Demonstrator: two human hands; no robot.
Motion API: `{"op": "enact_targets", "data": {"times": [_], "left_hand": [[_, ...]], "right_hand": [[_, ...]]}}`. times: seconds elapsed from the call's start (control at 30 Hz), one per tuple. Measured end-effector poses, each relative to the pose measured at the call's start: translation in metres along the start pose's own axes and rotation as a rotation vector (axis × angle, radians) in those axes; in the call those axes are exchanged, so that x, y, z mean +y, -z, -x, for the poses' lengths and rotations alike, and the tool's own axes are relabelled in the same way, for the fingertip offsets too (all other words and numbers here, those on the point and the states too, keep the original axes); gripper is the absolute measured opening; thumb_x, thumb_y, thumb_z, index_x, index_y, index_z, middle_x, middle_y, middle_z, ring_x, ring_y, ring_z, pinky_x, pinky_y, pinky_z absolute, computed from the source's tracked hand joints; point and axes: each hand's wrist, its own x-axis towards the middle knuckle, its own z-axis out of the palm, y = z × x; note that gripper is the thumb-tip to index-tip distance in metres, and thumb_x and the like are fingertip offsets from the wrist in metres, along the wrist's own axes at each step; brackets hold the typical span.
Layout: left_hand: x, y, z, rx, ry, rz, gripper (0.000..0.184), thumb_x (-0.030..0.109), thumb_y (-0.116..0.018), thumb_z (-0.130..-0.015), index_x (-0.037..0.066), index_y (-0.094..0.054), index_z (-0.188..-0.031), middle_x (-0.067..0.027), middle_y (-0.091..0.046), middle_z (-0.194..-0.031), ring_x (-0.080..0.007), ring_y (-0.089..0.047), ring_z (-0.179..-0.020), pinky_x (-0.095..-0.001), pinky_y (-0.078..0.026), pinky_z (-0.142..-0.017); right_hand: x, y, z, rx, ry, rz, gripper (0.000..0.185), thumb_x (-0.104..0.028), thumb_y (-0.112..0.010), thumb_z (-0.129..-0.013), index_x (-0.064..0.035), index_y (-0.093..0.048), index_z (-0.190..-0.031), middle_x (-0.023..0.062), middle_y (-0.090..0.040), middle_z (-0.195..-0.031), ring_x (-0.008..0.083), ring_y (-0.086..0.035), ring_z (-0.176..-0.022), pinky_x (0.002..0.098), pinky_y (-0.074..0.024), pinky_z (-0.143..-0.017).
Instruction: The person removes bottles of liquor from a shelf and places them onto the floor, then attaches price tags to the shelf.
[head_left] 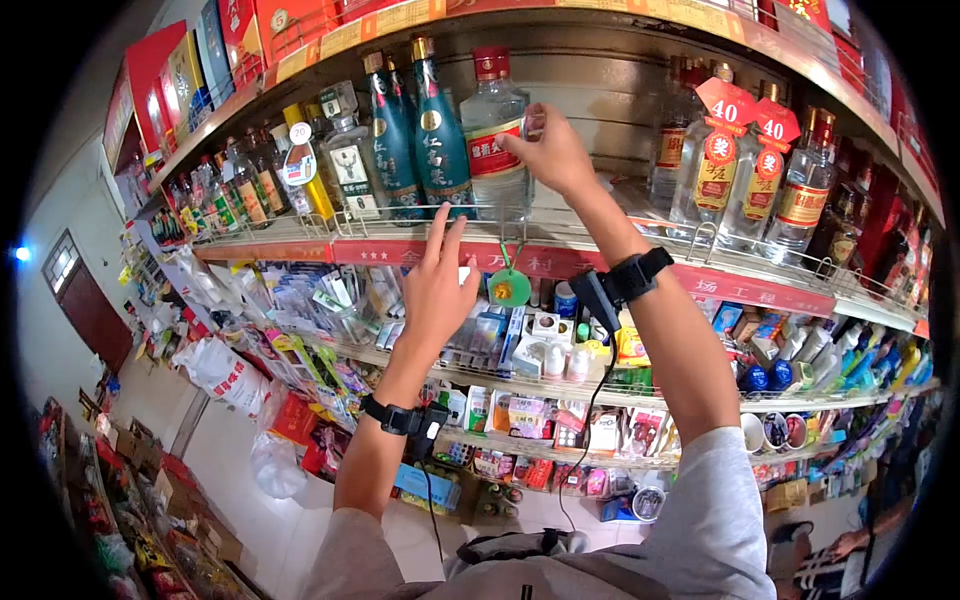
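Observation:
A large clear liquor bottle (497, 108) with a red cap and red label stands upright on the upper shelf. My right hand (558, 150) is closed at its right side, thumb against the label edge; the curled fingers are partly hidden. Lower and to the left, my left hand (440, 285) is raised before the shelf front with fingers stretched up near the wire rail, apparently holding nothing. Just behind those fingertips stand blue-green bottles (440, 140) with gold caps. A green round tag (509, 287) hangs from the rail between my hands.
Clear bottles with red "40" tags (726, 112) stand to the right on the same shelf. A wire rail (600, 225) runs along its front edge. Packed goods fill the lower shelves (560, 360). Cables hang from both wrist straps. Another person's hand (850, 543) shows at lower right.

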Motion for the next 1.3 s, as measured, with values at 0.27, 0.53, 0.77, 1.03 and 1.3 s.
{"op": "enact_targets", "data": {"times": [0.27, 0.53, 0.77, 1.03, 1.3], "left_hand": [[0.003, 0.006, -0.003, -0.012, -0.033, -0.113, 0.054, 0.015, -0.067, -0.085, 0.003, -0.053, -0.136, -0.012, -0.039, -0.157, -0.0354, -0.071, -0.087, -0.0428, -0.059, -0.07], [0.0, 0.009, -0.005, -0.047, -0.014, -0.113, 0.055, 0.017, -0.068, -0.084, 0.004, -0.053, -0.135, -0.0121, -0.039, -0.156, -0.0379, -0.07, -0.095, -0.0462, -0.058, -0.074], [-0.005, 0.01, -0.005, -0.057, -0.015, -0.076, 0.055, 0.016, -0.068, -0.084, 0.003, -0.053, -0.135, -0.0134, -0.04, -0.156, -0.0409, -0.07, -0.089, -0.0482, -0.058, -0.073], [-0.001, 0.009, -0.007, -0.023, -0.002, -0.023, 0.052, 0.018, -0.068, -0.086, 0.006, -0.053, -0.134, -0.0151, -0.044, -0.152, -0.0435, -0.069, -0.088, -0.0514, -0.057, -0.074], [-0.004, 0.005, -0.018, 0.182, -0.063, 0.121, 0.059, 0.027, -0.071, -0.089, 0.003, -0.046, -0.137, -0.0225, -0.053, -0.136, -0.0445, -0.068, -0.092, -0.049, -0.058, -0.074]], "right_hand": [[-0.004, -0.003, -0.011, 0.031, 0.057, 0.093, 0.076, -0.043, -0.087, -0.075, 0.0081, -0.057, -0.122, 0.0225, -0.071, -0.098, 0.0315, -0.071, -0.089, 0.0409, -0.0556, -0.078], [-0.007, 0.008, -0.009, -0.088, 0.053, -0.015, 0.073, -0.031, -0.085, -0.082, 0.0088, -0.051, -0.133, 0.019, -0.071, -0.108, 0.0205, -0.07, -0.091, 0.0335, -0.057, -0.077], [-0.009, 0.018, 0.006, -0.11, 0.13, -0.145, 0.074, -0.027, -0.083, -0.086, 0.008, -0.04, -0.135, 0.022, -0.065, -0.119, 0.0239, -0.066, -0.109, 0.036, -0.0569, -0.09], [-0.022, 0.024, 0.012, -0.119, 0.259, -0.056, 0.074, -0.025, -0.086, -0.079, 0.0022, -0.047, -0.135, 0.0213, -0.069, -0.111, 0.0229, -0.068, -0.102, 0.0365, -0.0559, -0.085], [-0.048, 0.028, 0.03, -0.083, 0.388, 0.127, 0.07, -0.027, -0.088, -0.075, -0.0049, -0.056, -0.132, 0.0216, -0.072, -0.094, 0.0295, -0.07, -0.071, 0.0384, -0.0547, -0.067]]}}
